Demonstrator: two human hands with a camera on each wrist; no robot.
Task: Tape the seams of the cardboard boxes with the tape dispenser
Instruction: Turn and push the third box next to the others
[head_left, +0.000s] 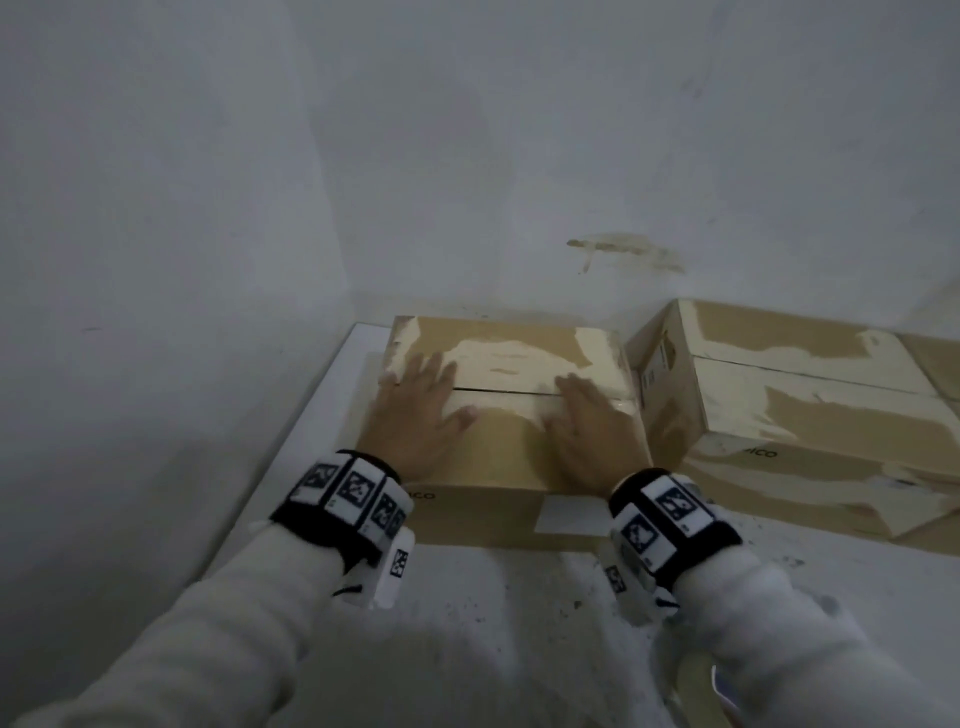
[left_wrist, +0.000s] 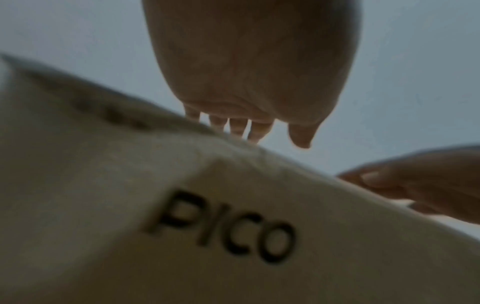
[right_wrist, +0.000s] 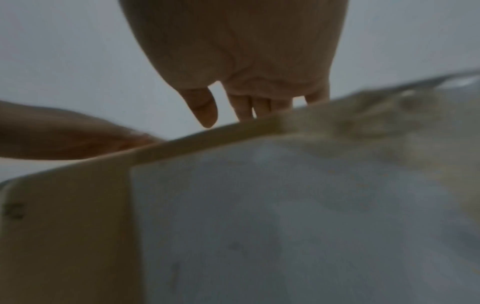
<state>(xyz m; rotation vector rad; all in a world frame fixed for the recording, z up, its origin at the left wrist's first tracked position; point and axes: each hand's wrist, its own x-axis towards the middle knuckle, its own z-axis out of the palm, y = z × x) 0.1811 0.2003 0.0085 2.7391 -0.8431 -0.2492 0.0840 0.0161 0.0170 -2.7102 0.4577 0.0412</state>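
A brown cardboard box (head_left: 498, 457) with torn, pale patches sits on the white table by the wall corner. Its top flaps meet at a dark seam (head_left: 498, 391). My left hand (head_left: 418, 410) lies flat on the left part of the lid, fingers straight across the seam. My right hand (head_left: 584, 431) lies flat on the right part, fingers reaching the seam. In the left wrist view the box front (left_wrist: 182, 226) reads PICO under my left hand (left_wrist: 249, 82). My right hand (right_wrist: 241, 61) shows above the box's white label (right_wrist: 285, 226). A tape roll (head_left: 698, 675) shows at the bottom right.
A second cardboard box (head_left: 810, 415) with an open seam stands to the right, close beside the first. Another box edge (head_left: 935, 358) shows at the far right. White walls close in behind and to the left. The white table (head_left: 493, 613) in front is speckled with debris.
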